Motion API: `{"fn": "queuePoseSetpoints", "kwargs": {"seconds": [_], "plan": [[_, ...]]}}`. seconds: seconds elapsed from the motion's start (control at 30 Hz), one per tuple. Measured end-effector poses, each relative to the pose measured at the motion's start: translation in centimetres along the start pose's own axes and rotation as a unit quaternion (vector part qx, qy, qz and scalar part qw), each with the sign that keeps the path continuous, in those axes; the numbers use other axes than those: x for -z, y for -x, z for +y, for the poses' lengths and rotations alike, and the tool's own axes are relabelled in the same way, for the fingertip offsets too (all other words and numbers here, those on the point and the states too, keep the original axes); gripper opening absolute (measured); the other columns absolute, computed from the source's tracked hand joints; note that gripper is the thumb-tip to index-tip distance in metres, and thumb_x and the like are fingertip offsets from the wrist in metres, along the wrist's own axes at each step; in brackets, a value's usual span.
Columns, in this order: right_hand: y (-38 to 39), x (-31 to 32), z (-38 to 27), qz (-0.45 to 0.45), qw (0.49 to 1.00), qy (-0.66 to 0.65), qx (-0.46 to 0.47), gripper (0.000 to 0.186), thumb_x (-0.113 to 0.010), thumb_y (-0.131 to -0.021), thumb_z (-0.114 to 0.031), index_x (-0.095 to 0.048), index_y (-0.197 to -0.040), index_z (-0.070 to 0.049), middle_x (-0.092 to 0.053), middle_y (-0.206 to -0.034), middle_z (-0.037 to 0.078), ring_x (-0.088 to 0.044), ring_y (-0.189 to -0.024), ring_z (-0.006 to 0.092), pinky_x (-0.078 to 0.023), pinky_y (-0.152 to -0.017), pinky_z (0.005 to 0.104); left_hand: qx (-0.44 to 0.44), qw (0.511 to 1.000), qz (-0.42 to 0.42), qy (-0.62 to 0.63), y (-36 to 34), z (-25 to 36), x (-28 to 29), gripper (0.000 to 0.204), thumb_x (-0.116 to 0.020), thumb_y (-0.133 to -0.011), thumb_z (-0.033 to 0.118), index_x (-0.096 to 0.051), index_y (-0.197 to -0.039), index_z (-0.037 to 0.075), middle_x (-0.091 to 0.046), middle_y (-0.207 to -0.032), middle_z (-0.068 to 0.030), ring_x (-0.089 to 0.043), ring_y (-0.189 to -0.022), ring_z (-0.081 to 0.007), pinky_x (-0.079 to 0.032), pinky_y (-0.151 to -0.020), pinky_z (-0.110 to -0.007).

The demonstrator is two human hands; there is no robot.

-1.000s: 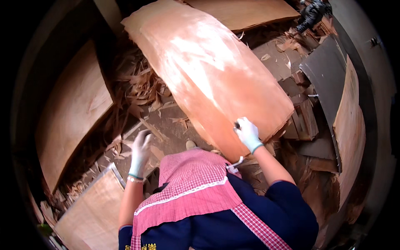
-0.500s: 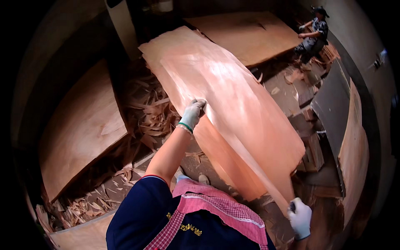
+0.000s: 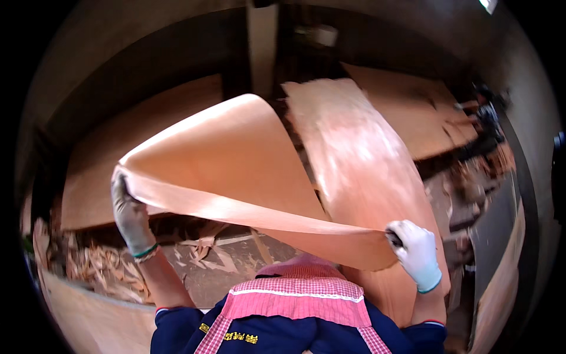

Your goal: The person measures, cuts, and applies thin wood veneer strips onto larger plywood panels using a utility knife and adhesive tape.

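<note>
A veneer workshop: stacked veneer sheets (image 3: 413, 112), floor scraps (image 3: 100, 265).

The veneer sheet (image 3: 247, 159), which lay stretched flat away from the person, now curls over in a big fold toward the left. The left hand (image 3: 131, 215) has dropped from the sheet's middle to grip its left corner; the right hand (image 3: 415, 253) has risen, pinching the near edge.

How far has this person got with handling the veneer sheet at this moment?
Done: the veneer sheet is lifted and folding over. In hand: the left hand and right hand each grip its near edge. Left: it is not yet laid on the stack at left.
</note>
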State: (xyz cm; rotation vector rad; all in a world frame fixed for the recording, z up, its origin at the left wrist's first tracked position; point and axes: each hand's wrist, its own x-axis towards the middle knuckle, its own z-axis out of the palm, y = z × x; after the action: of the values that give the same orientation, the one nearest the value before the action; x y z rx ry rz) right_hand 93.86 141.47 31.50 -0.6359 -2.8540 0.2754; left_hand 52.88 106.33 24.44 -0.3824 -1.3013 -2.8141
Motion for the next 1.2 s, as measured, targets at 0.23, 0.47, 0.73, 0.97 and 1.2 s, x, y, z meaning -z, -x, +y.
{"fn": "queuePoseSetpoints", "kwargs": {"seconds": [0.23,0.47,0.73,0.97,1.2], "plan": [[-22.0,-11.4,-9.9,0.015,0.962,-0.090,0.259,0.024,-0.063,-0.070,0.003,-0.060,-0.092,-0.006,-0.061,-0.087,0.014,-0.062,-0.078,0.0344,-0.049,-0.066,0.0404,-0.276,0.877,0.267,-0.289,4.9,11.3,11.2,0.020,-0.057,-0.097,0.013,-0.062,-0.115,0.008,-0.063,-0.107,0.0016,-0.059,-0.096,-0.0089,-0.051,-0.083,-0.025],[-34.1,-20.3,-27.3,0.012,0.855,-0.271,0.442,0.023,-0.064,-0.074,0.002,-0.064,-0.095,-0.008,-0.066,-0.091,0.010,-0.063,-0.078,0.0313,-0.048,-0.071,0.0345,-0.394,0.750,0.490,-0.206,17.8,19.8,10.6,0.010,-0.061,-0.094,0.011,-0.065,-0.103,0.009,-0.067,-0.097,-0.0010,-0.063,-0.086,-0.0100,-0.053,-0.074,-0.025],[-37.2,-25.2,-51.6,-0.054,0.730,-0.389,0.560,0.019,-0.065,-0.078,0.003,-0.064,-0.096,-0.004,-0.066,-0.090,0.012,-0.062,-0.079,0.0293,-0.049,-0.072,0.0336,-0.492,0.507,0.645,-0.291,21.3,24.4,11.1,0.014,-0.062,-0.093,0.021,-0.062,-0.100,0.009,-0.061,-0.086,0.0008,-0.055,-0.072,-0.0081,-0.044,-0.063,-0.023],[-36.9,-28.9,-74.2,-0.001,0.670,-0.417,0.614,0.016,-0.067,-0.080,-0.001,-0.065,-0.095,-0.006,-0.067,-0.090,0.011,-0.063,-0.077,0.0286,-0.049,-0.074,0.0329,-0.537,0.365,0.659,-0.380,15.5,33.9,23.6,0.015,-0.060,-0.093,0.019,-0.059,-0.102,0.006,-0.057,-0.083,-0.0007,-0.052,-0.070,-0.0093,-0.044,-0.064,-0.024],[-35.6,-35.2,-97.3,-0.054,0.650,-0.380,0.656,0.017,-0.066,-0.081,-0.005,-0.064,-0.098,-0.007,-0.066,-0.096,0.011,-0.065,-0.083,0.0308,-0.050,-0.073,0.0341,-0.454,0.380,0.696,-0.406,10.6,44.9,44.6,0.015,-0.058,-0.095,0.016,-0.057,-0.102,0.003,-0.055,-0.084,-0.0005,-0.052,-0.067,-0.0068,-0.044,-0.060,-0.023]]}}
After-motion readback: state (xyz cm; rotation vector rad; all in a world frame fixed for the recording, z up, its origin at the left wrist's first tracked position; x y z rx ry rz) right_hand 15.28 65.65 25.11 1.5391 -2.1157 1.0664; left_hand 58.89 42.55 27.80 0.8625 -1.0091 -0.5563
